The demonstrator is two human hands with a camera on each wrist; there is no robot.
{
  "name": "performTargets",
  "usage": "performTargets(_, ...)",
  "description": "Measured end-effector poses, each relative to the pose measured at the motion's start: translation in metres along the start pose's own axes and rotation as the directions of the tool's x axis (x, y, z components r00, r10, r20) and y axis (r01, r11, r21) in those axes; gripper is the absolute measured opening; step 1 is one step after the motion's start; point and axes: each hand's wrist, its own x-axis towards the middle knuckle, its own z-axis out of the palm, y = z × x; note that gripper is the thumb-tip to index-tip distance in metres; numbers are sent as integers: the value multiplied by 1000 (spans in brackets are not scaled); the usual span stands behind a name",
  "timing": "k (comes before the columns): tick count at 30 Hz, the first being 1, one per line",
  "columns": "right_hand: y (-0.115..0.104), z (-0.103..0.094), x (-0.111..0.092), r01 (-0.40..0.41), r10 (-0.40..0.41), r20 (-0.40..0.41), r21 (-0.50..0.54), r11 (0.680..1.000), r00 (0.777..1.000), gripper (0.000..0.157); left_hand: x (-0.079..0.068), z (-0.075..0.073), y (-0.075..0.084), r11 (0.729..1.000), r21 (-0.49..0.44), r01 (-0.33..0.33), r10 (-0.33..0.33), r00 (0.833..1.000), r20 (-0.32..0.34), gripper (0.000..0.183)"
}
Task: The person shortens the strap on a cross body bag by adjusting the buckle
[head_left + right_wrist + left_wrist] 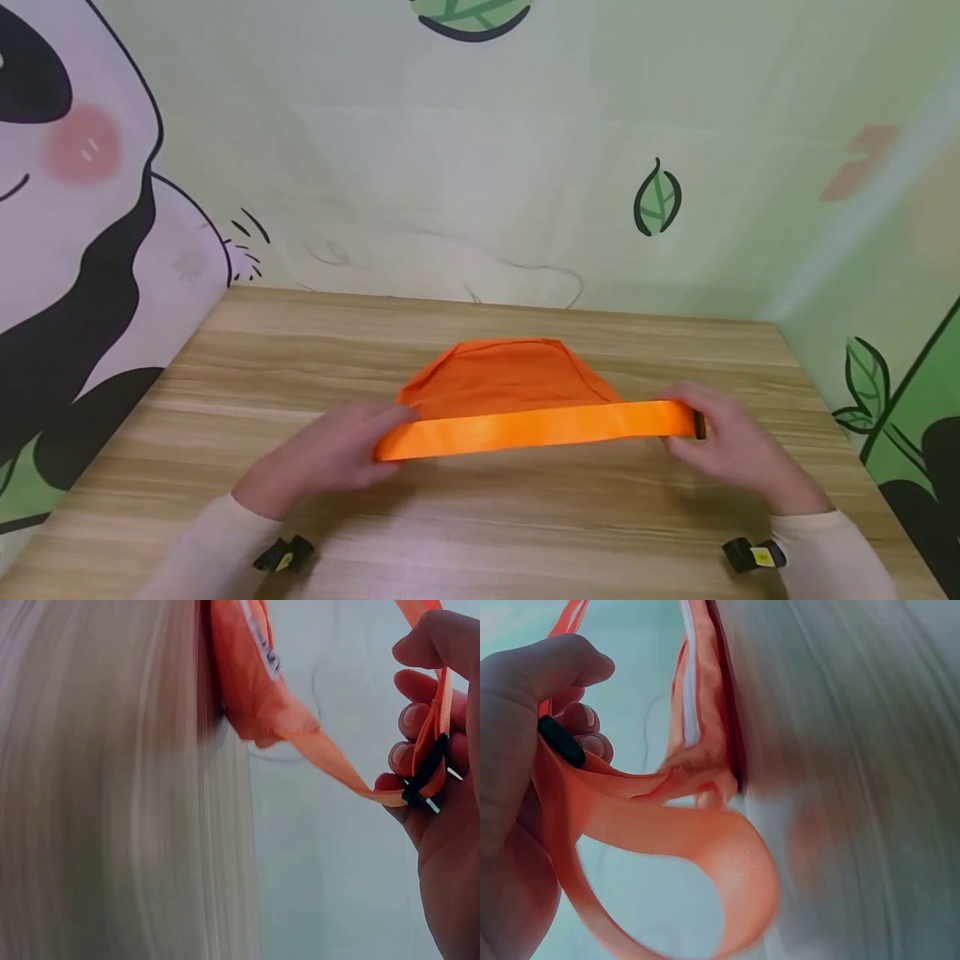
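Observation:
An orange waist bag (510, 377) rests on the wooden table, with its orange webbing strap (517, 430) stretched across in front of it between both hands. The left hand (333, 448) grips the strap's left end. In the left wrist view, a black plastic buckle piece (561, 741) lies against that palm and a loop of webbing hangs below. At the other end, the right hand (731, 450) holds the strap between thumb and fingers, beside a black strap adjuster (426, 771). A white zipper (259, 636) runs along the bag in the wrist views.
Upright panels with a painted panda (97, 208) and leaves (657, 200) border the wooden table (480, 533) at the back and sides. Small black devices (753, 555) sit at both wrists, by the light sleeves.

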Motion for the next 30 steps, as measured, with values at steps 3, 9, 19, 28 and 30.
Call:
performTargets(3,5,-3,-4,-1,1,-20,9,1000,1000,46,-4,-2,-3,1000,-8,8,-8,1000,4,48)
performTargets(9,12,-8,-11,-11,10,-80,-16,1000,997,47,-11,-9,-6,998,-36,50,-49,998,27,46)
performTargets(19,21,-15,-26,-144,168,-141,167,975,976,42,-26,-15,-19,997,-74,12,-18,996,-83,45)
performTargets(28,21,-22,-26,-209,249,-146,245,947,957,39,-40,-18,-29,961,-268,59,-114,975,-193,43)
performTargets(30,21,-22,-25,-218,257,-140,245,945,956,39,-40,-17,-28,930,-361,67,-150,967,-208,42)
